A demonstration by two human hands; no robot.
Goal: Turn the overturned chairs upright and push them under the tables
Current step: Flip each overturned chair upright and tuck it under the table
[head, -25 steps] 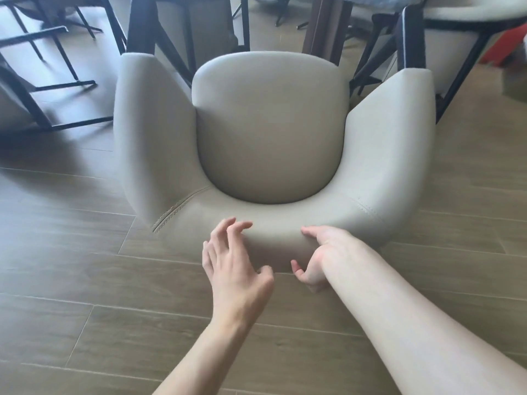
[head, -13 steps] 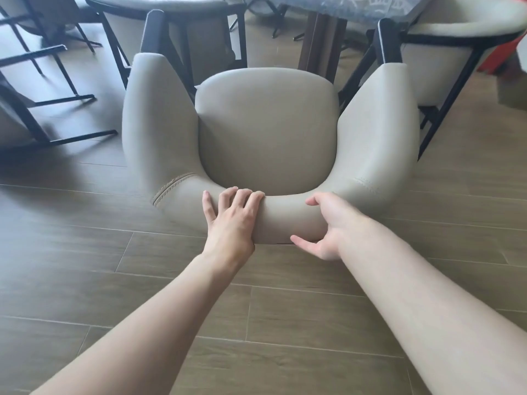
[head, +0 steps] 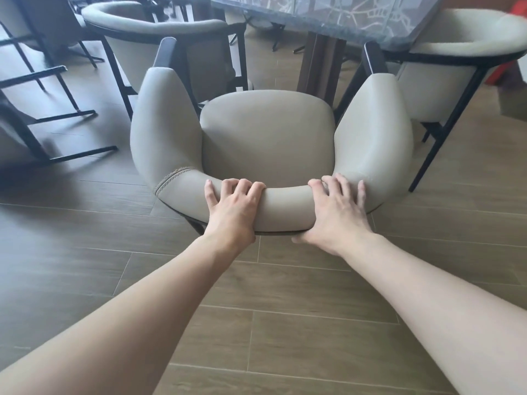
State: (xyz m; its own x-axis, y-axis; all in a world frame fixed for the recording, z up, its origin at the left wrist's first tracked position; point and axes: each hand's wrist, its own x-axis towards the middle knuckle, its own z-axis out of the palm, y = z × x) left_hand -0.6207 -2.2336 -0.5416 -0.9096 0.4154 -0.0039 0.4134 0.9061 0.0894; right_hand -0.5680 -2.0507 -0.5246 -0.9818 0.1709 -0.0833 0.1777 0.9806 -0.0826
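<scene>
We grip with both hands, left hand (head: pixel 232 208) and right hand (head: pixel 336 212), fingers curled over the curved back rim of the grey upholstered armchair (head: pixel 268 138), which stands upright, its open front facing the dark marble worktop (head: pixel 328 15) straight ahead

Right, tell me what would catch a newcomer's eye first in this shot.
First, the beige upholstered chair in the middle of the frame, upright on the wood floor, with the left hand and the right hand both gripping its curved backrest. Just beyond it stands the dark marble-patterned table, with a similar chair on either side.
</scene>
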